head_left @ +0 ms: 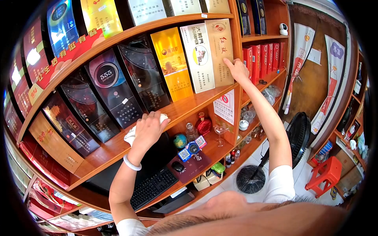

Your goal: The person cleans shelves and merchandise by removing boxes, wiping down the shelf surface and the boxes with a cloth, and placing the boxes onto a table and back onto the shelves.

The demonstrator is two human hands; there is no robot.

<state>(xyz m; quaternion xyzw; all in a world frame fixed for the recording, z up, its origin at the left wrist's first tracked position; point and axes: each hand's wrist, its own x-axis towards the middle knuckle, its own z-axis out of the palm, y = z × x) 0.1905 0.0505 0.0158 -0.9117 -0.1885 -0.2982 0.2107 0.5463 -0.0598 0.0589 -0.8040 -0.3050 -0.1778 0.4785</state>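
A white cloth (130, 135) is under my left hand (149, 129), whose closed fingers press it on the front edge of the wooden shelf (185, 108). My right hand (238, 70) touches the front of a tan box (221, 47) with red writing, at the right end of the row; its fingertips rest on the box, and I cannot make out a grip. Beside that box stand a white box (199, 59) and a yellow box (170, 59). Dark boxes, one marked 555 (108, 74), lean further left.
Below the shelf are a keyboard (153, 189), a mouse (177, 166), a small globe (180, 141), a red bottle (204, 125) and glassware (220, 133). A black fan (297, 135) and a red stool (325, 175) stand at the right. Red boxes (264, 59) fill a side shelf.
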